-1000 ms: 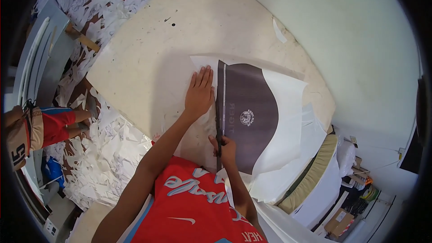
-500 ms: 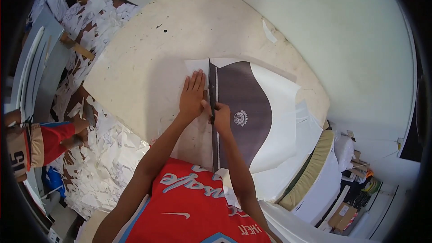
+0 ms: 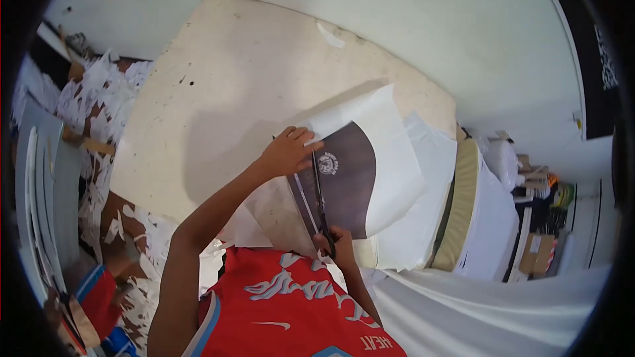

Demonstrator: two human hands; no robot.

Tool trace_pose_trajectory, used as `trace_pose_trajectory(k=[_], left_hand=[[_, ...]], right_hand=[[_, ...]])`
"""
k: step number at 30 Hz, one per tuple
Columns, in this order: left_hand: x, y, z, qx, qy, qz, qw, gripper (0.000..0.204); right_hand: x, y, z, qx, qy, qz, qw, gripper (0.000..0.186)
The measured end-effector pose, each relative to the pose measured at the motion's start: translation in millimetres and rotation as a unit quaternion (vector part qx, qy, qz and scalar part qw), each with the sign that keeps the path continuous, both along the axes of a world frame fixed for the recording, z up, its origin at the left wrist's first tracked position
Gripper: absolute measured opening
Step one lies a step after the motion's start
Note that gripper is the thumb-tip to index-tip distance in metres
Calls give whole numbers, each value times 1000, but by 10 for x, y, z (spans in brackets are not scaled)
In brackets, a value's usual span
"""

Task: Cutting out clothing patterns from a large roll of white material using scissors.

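Note:
A white sheet [image 3: 399,178] printed with a dark grey curved panel [image 3: 354,192] and a round white emblem is raised at its far edge, casting a shadow on the tabletop. My left hand [image 3: 289,152] grips the sheet's far left edge, fingers bent over it; its thumb is mostly hidden. Close to my body, my right hand [image 3: 337,244] holds the handles of long dark scissors [image 3: 320,195]. Their blades point away from me, lying over the dark panel, tips by my left fingertips. I cannot tell how far the blades are apart.
The cream tabletop [image 3: 245,59] reaches to the wall. Paper scraps [image 3: 99,102] litter the floor at left, beside leaning grey boards [image 3: 40,158]. Another person in red [image 3: 99,304] is at lower left. A rolled olive pad [image 3: 458,205] and a cardboard box [image 3: 537,253] are at right.
My left hand has gone from lying flat on the tabletop to the sheet's edge. The scissors have drawn back toward me with my right hand. The sheet has lifted and turned; the view has shifted.

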State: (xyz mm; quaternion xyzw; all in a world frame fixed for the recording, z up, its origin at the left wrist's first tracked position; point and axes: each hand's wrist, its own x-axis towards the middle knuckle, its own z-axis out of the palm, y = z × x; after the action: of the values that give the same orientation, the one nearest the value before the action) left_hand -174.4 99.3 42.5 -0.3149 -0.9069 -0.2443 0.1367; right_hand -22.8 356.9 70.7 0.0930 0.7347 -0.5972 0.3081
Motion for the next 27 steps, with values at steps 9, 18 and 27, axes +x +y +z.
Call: trace_pose_trajectory(k=[9,18,27], left_hand=[[-427,-434,-410,-139,-21,305,942,51],[253,-1101,-306,-109,-77,514,848,70],[499,-868,-444,485,-465,356,650,46]], right_hand=[[84,-151,-194,333,268,-23,904,39],[-1210,132,-555,413,351,53,838,33],[-1161,-159,-58,292,311,70,901,46]])
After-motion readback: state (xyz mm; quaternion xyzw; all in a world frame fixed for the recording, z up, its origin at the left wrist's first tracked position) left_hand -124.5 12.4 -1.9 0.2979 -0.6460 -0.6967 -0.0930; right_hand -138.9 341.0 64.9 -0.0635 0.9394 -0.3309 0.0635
